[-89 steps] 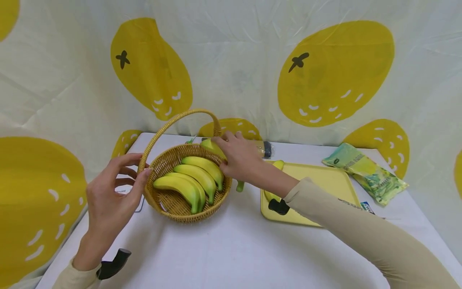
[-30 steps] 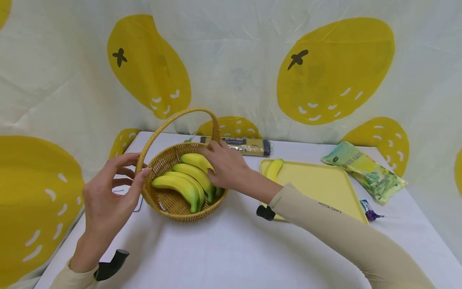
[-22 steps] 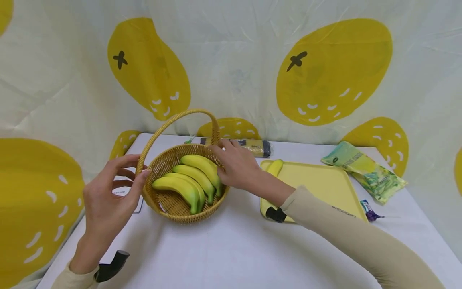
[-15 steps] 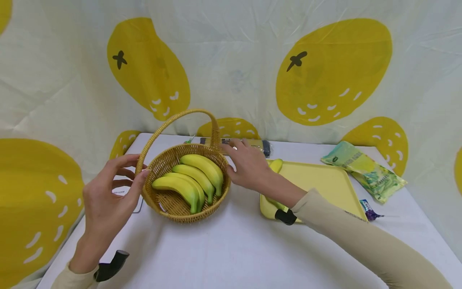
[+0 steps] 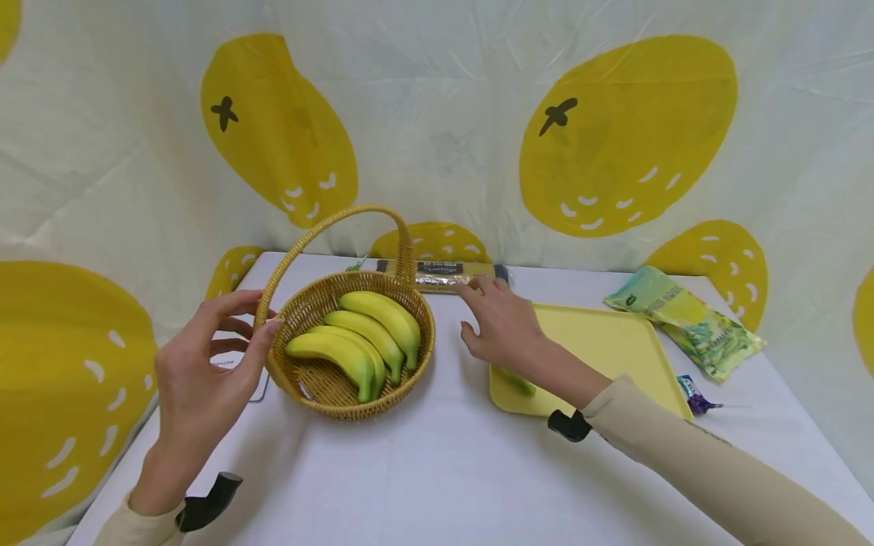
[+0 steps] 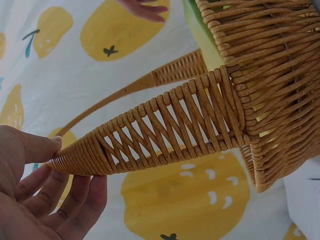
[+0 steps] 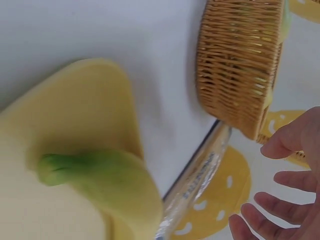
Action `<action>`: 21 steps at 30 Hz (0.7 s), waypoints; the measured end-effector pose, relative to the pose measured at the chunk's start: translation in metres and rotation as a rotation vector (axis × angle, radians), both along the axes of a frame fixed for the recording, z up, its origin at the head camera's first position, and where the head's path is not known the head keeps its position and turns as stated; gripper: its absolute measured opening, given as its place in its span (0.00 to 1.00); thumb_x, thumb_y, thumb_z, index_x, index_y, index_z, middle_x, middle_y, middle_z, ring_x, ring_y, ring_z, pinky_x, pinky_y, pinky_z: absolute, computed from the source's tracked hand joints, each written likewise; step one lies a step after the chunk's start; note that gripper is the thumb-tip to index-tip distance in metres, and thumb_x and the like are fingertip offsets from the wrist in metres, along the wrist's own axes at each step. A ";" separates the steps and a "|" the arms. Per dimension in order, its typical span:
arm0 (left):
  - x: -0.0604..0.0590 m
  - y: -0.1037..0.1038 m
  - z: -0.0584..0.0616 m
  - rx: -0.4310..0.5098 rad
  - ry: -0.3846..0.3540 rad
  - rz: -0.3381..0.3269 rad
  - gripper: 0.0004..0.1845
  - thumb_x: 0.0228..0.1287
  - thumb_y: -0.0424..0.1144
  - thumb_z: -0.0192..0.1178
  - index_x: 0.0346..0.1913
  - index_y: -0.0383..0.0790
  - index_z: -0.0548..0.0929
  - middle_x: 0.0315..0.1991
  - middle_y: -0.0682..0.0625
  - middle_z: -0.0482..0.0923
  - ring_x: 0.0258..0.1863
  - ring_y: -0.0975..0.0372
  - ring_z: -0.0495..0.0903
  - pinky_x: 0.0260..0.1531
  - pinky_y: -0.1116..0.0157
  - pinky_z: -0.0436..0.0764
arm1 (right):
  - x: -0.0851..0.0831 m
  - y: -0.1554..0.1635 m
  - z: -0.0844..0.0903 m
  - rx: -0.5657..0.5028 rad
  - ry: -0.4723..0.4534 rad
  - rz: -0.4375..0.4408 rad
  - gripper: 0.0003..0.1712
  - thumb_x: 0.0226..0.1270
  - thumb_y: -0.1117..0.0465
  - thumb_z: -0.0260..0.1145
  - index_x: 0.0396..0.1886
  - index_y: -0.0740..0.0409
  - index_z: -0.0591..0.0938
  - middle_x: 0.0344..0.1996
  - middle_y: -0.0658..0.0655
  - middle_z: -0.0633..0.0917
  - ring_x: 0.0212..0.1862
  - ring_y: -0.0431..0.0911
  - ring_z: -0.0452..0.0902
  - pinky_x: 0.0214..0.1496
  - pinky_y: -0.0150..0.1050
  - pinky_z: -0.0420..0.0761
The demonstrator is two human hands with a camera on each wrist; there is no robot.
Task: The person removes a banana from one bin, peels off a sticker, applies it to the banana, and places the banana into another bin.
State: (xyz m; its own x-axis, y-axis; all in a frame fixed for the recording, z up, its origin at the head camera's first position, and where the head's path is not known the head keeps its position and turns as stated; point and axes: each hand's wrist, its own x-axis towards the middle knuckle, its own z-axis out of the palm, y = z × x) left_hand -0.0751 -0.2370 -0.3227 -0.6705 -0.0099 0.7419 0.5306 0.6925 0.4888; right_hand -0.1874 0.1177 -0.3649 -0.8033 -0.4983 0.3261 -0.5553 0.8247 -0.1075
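My left hand [image 5: 212,371] pinches the side of the wicker basket's [image 6: 285,95] tall handle [image 6: 150,125] between thumb and fingers. Several yellow bananas [image 5: 334,353] with green tips lie side by side in the basket. To the right of the basket, my right hand [image 5: 505,322] hovers with spread, relaxed fingers and holds nothing. Below it, one more banana [image 7: 115,185] lies on the left part of the yellow tray [image 5: 601,334]; in the head view the hand and forearm hide most of this banana.
Behind the basket lies a wrapped dark and gold roll [image 5: 440,274]. A green-yellow packet [image 5: 690,318] and a purple-wrapped lollipop [image 5: 696,398] lie right of the tray. A white flat object [image 5: 259,388] is partly hidden behind the left hand. A fruit-print curtain [image 5: 437,136] hangs behind the table.
My right hand has set a banana in the basket, let go, and drawn back rightwards to the tray's left edge. The left hand keeps its hold on the handle.
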 end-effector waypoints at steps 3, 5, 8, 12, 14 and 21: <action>0.000 0.001 0.000 0.002 -0.004 0.007 0.27 0.58 0.23 0.76 0.62 0.34 0.84 0.46 0.47 0.87 0.36 0.72 0.80 0.38 0.82 0.80 | 0.000 0.007 -0.006 -0.002 -0.007 -0.019 0.32 0.67 0.59 0.70 0.71 0.54 0.79 0.56 0.60 0.80 0.51 0.59 0.76 0.24 0.49 0.81; 0.000 0.001 0.000 0.002 -0.007 0.010 0.28 0.58 0.22 0.76 0.62 0.35 0.84 0.46 0.47 0.87 0.36 0.72 0.80 0.38 0.82 0.80 | 0.001 0.012 -0.010 -0.008 -0.010 -0.031 0.32 0.66 0.59 0.70 0.71 0.53 0.79 0.56 0.60 0.80 0.51 0.60 0.76 0.26 0.50 0.82; 0.001 0.001 -0.001 0.000 -0.003 0.014 0.28 0.57 0.21 0.76 0.62 0.34 0.84 0.46 0.47 0.87 0.36 0.72 0.80 0.38 0.82 0.80 | 0.001 0.019 -0.015 -0.014 -0.019 -0.053 0.33 0.66 0.59 0.70 0.71 0.53 0.79 0.56 0.61 0.80 0.51 0.61 0.76 0.27 0.52 0.82; 0.001 0.000 -0.001 -0.012 0.000 0.017 0.28 0.57 0.22 0.76 0.62 0.33 0.84 0.46 0.46 0.87 0.36 0.73 0.80 0.38 0.82 0.81 | 0.002 0.028 -0.021 -0.018 -0.047 -0.097 0.32 0.66 0.58 0.70 0.71 0.54 0.79 0.58 0.62 0.80 0.52 0.61 0.75 0.27 0.52 0.83; 0.000 0.000 -0.001 -0.014 0.003 0.017 0.28 0.57 0.22 0.76 0.61 0.33 0.84 0.46 0.45 0.87 0.36 0.73 0.80 0.38 0.82 0.81 | 0.003 0.033 -0.024 -0.022 -0.060 -0.123 0.32 0.66 0.57 0.70 0.71 0.55 0.79 0.58 0.62 0.80 0.52 0.61 0.75 0.27 0.52 0.83; 0.000 0.000 -0.001 -0.016 -0.008 0.016 0.27 0.59 0.24 0.76 0.62 0.33 0.84 0.47 0.45 0.87 0.37 0.73 0.80 0.38 0.82 0.81 | 0.003 0.047 -0.034 -0.036 -0.080 -0.181 0.33 0.66 0.56 0.69 0.71 0.57 0.79 0.57 0.64 0.80 0.52 0.63 0.75 0.25 0.54 0.82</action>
